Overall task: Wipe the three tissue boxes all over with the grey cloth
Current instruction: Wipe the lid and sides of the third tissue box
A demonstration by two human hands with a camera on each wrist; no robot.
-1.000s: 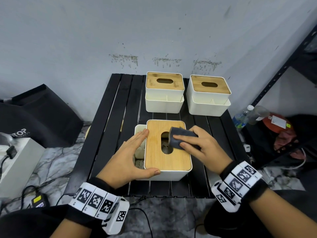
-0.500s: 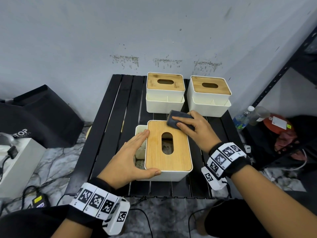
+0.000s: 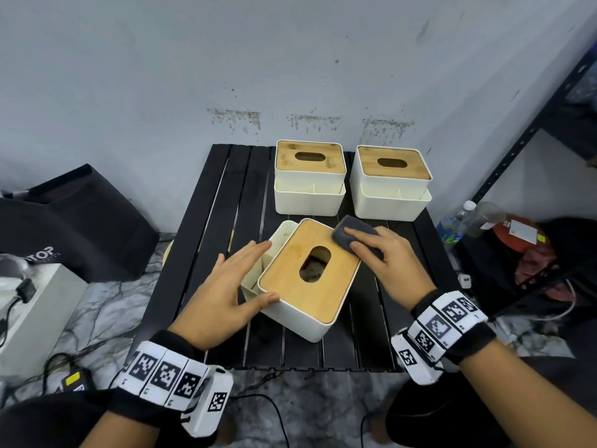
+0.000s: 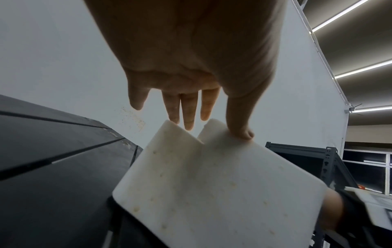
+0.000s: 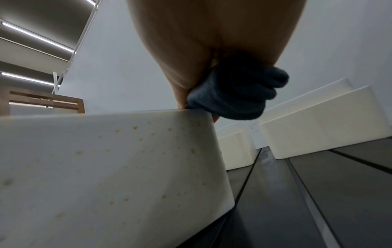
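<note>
Specks on box wall [image 5: 110, 167], wrist-view only.

The near tissue box [image 3: 310, 279] sat skewed on the tabletop [image 3: 206, 227], between the left grip [image 3: 223, 295] and the right grip [image 3: 391, 263]. The cloth [image 3: 352, 236] lay under the right grip at the box's far corner. Beyond both grips, two tissue boxes [image 3: 309, 179] [image 3: 390, 185] stood side by side.

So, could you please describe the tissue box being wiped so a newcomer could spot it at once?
On the black slatted table stand three white tissue boxes with wooden lids. Two sit square at the back by the wall; the one meant is nearest the person. It alone is turned askew, with the left hand steadying it and the grey cloth on its far corner.
</note>
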